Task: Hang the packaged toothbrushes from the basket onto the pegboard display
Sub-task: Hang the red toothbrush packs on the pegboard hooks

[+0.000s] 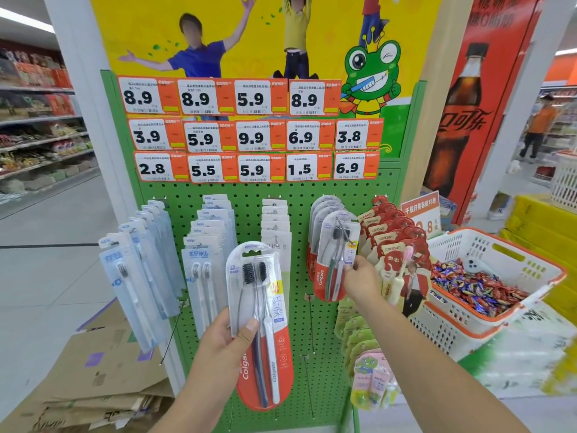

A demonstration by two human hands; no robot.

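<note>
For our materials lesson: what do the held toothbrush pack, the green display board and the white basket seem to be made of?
Toothbrush pack: glossy clear plastic blister over printed card, judging by its glare.
Green display board: probably painted metal; evenly punched holes, matte.
White basket: moulded plastic lattice with an orange rim.

My arms run off the bottom edge. Small print on the price tags [249,132] is unreadable. The poster [265,32] is cropped at the top.

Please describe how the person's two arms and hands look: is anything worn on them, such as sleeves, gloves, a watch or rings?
The left hand and right hand are bare, with no gloves. Both forearms are uncovered as far as the view shows; no sleeve reaches into the picture. No watch, bracelet or ring is visible. The nails look short and unpainted.
</note>
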